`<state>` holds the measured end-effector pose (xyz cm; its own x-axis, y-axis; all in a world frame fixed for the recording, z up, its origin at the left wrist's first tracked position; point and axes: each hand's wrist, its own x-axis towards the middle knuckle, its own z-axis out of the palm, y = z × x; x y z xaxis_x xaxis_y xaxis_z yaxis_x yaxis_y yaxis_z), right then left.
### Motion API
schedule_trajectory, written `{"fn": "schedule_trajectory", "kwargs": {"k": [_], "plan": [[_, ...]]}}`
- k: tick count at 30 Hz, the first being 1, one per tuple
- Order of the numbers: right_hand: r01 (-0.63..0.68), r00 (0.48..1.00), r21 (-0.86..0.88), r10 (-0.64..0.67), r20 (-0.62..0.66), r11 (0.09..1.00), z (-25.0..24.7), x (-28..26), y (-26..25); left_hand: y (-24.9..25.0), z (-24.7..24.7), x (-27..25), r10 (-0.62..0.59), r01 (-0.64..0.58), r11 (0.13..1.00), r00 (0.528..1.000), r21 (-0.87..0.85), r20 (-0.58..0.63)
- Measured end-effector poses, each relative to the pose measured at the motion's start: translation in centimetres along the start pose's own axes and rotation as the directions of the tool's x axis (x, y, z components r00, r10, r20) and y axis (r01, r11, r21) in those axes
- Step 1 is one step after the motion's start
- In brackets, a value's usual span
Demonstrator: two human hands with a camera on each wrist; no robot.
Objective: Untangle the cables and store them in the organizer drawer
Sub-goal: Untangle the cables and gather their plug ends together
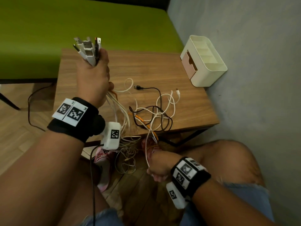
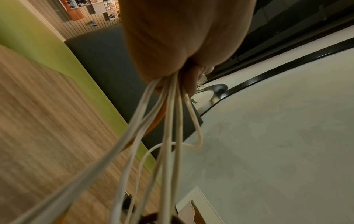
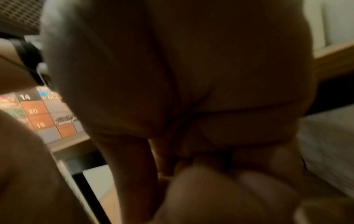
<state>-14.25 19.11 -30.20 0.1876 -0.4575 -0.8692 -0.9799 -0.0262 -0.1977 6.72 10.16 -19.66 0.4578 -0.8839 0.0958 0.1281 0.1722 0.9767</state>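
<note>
Left hand: the left hand (image 1: 93,74) is raised over the counter (image 1: 187,101), its fingers wrapped tight around a bundle of cable ends; the plugs (image 1: 88,46) stick up and away from the person above the fist.
Right hand: the right hand (image 1: 158,165) sits low, below the counter's near edge, fingers curled around a white cord (image 1: 147,154); the wrist view is too dark to show the grip itself.
Cables: the tangle (image 1: 153,115) lies on the counter's near half, with strands spilling over the edge toward the floor.
Long axis: the gripped bundle runs from the plugs down through the fist toward the person, then fans out into loose strands (image 2: 168,121).
Organizer: the cream organizer (image 1: 210,74) stands at the counter's far right corner, well apart from the tangle, its pink drawer (image 1: 189,64) partly pulled out.
Risk: pulling the white cord downward while the knot is still crossed would likely cinch it tighter, or drag the whole tangle off the edge.
Second risk: loose plugs on the counter could snag in loops.
</note>
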Motion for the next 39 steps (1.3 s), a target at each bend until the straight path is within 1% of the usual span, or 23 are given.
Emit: {"fn": "schedule_trajectory", "kwargs": {"k": [2,3,5,7,9,11,13,14,16,18,21,22,24,26,28,29,30,31,32,33,36,37,39], "plan": [[0.048,0.997,-0.011,-0.048,0.059,0.999,0.8,1.2,-0.5,0.0,-0.2,-0.1,-0.001,0.001,1.000,1.000,-0.004,0.006],[0.078,0.992,-0.062,-0.072,0.101,0.995,1.2,1.4,-1.0,0.0,-0.3,-0.1,0.000,0.000,1.000,1.000,-0.008,0.007],[0.131,0.961,-0.112,-0.098,0.257,0.985,1.8,1.4,-1.9,-0.2,-0.5,0.1,-0.009,0.010,1.000,1.000,-0.017,0.019],[0.239,0.939,-0.307,-0.139,0.313,0.921,2.3,0.7,-2.6,-0.6,-0.6,0.4,-0.046,0.047,0.998,0.998,-0.029,0.041],[0.273,0.948,-0.480,-0.148,0.282,0.834,2.6,0.0,-2.7,-0.9,-0.6,0.6,-0.068,0.070,0.997,0.995,-0.024,0.066],[0.276,0.958,-0.578,-0.169,0.232,0.768,2.1,-1.0,-2.5,-1.0,-0.5,0.7,-0.065,0.066,0.998,0.994,-0.007,0.087],[0.219,0.975,-0.589,-0.190,0.112,0.778,0.4,-2.4,-2.2,-1.0,-0.4,0.6,-0.059,0.059,0.998,0.994,0.000,0.095],[0.173,0.982,-0.566,-0.183,0.040,0.806,-0.9,-3.2,-2.1,-1.1,-0.3,0.5,-0.061,0.061,0.998,0.994,0.004,0.093],[0.066,0.991,-0.452,-0.111,-0.074,0.890,-3.6,-4.9,-1.6,-1.1,-0.3,0.4,-0.071,0.070,0.997,0.993,0.016,0.091],[0.012,0.991,-0.300,-0.052,-0.126,0.954,-6.1,-6.3,-0.6,-1.2,-0.2,0.4,-0.075,0.073,0.997,0.993,0.028,0.094],[0.039,0.983,-0.032,-0.044,-0.177,0.999,-8.6,-7.5,0.5,-1.2,-0.1,0.5,-0.085,0.081,0.996,0.993,0.038,0.087],[0.062,0.973,0.063,-0.046,-0.225,0.996,-9.2,-7.9,0.7,-1.3,-0.1,0.5,-0.084,0.081,0.996,0.992,0.039,0.090],[0.118,0.922,0.201,-0.032,-0.385,0.972,-10.7,-8.2,0.7,-1.4,0.0,0.5,-0.082,0.078,0.996,0.992,0.049,0.094],[0.172,0.822,0.268,0.012,-0.570,0.948,-12.4,-8.0,0.6,-1.5,0.1,0.6,-0.089,0.084,0.995,0.992,0.058,0.091],[0.217,0.707,0.265,0.036,-0.707,0.939,-14.1,-7.1,0.3,-1.6,0.2,0.6,-0.092,0.086,0.994,0.992,0.061,0.092],[0.224,0.665,0.231,0.025,-0.747,0.947,-15.1,-6.3,0.1,-1.6,0.2,0.7,-0.094,0.089,0.994,0.991,0.060,0.092],[0.218,0.639,0.184,0.002,-0.769,0.958,-16.0,-5.3,-0.3,-1.6,0.3,0.7,-0.099,0.094,0.994,0.991,0.059,0.093],[0.205,0.630,0.141,-0.020,-0.776,0.969,-16.9,-4.0,-0.7,-1.6,0.3,0.7,-0.107,0.101,0.993,0.989,0.059,0.098],[0.193,0.636,0.110,-0.039,-0.771,0.975,-17.6,-2.7,-1.1,-1.7,0.4,0.8,-0.113,0.107,0.992,0.988,0.060,0.105],[0.177,0.658,0.091,-0.049,-0.752,0.980,-18.1,-1.2,-1.5,-1.8,0.5,0.8,-0.118,0.112,0.992,0.987,0.062,0.112],[0.059,0.743,0.012,-0.036,-0.668,0.998,-19.0,2.8,-1.7,-2.1,0.8,1.0,-0.135,0.128,0.990,0.983,0.064,0.121],[0.029,0.754,-0.014,-0.031,-0.656,0.999,-19.1,3.7,-1.6,-2.2,0.9,1.0,-0.142,0.135,0.989,0.982,0.062,0.122],[0.013,0.743,-0.025,-0.026,-0.669,1.000,-19.2,4.8,-1.3,-2.3,1.1,1.1,-0.149,0.143,0.988,0.981,0.058,0.123]]}}
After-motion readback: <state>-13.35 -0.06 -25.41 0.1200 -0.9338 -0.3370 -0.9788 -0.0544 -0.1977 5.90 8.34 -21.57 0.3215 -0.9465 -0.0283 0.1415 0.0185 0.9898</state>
